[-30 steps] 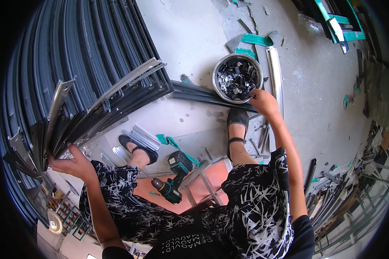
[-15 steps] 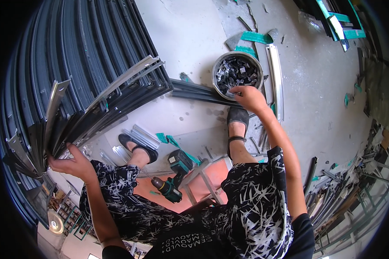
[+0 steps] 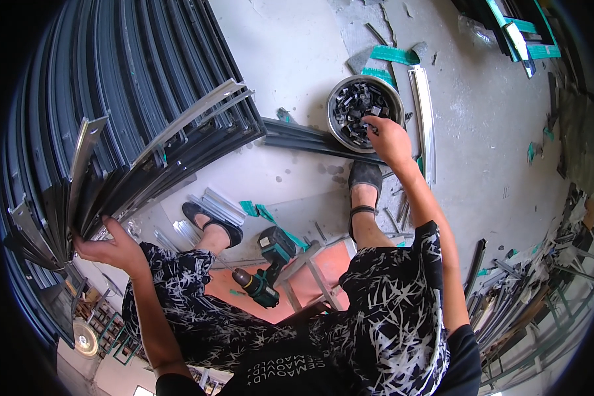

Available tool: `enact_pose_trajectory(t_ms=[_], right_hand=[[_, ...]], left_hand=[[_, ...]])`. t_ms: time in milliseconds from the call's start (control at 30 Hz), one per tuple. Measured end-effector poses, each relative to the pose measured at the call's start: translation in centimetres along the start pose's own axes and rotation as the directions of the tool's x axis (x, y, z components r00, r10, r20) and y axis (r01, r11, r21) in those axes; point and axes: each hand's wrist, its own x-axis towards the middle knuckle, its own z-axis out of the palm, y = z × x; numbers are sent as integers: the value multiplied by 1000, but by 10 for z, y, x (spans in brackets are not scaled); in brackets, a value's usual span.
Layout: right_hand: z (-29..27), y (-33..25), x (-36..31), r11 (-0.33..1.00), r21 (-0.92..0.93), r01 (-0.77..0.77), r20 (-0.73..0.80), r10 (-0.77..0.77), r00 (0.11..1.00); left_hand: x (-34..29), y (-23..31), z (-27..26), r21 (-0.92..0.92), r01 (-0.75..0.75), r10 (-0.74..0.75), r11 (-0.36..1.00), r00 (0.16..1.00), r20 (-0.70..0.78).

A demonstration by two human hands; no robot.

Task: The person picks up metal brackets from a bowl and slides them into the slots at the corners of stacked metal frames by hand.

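Metal bowl [image 3: 330, 111]: over it, right hand [image 3: 392, 142] bends bunched, grip unclear; left of it, left hand [image 3: 115, 253] spreads against dark profiles [image 3: 129, 92].

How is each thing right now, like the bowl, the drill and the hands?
Bowl: upright, holding pieces
Small pieces: loose, jumbled
Drill: lying on its side, bit fitted
Long dark strips: stacked
Right hand: fingers bent at the bowl; grip unclear
Left hand: touching the strips; grip unclear
Shoes: worn

Two hands [image 3: 391, 142], two shoes [image 3: 365, 176], one bowl [image 3: 329, 113], one drill [image 3: 264, 284]
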Motion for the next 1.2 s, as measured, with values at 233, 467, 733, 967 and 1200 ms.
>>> enact_pose_trajectory(t_ms=[233,467,733,967,1200], right_hand=[[24,-18,27,976,-140,164,1,-166,986],[28,-17,35,944,-326,49,143,-2,990],[27,-21,24,957,-268,110,172,-65,983],[38,-17,22,980,-178,86,82,-72,994],[-4,27,5,770,612,-183,62,184,981]], left_hand=[[2,7,0,4,-3,3,1000,1000,-6],[1,6,0,16,10,-10,1000,1000,-1],[2,3,-2,20,4,-4,1000,1000,19],[1,9,0,30,11,-11,999,1000,8],[1,7,2,22,0,0,1000,1000,26]])
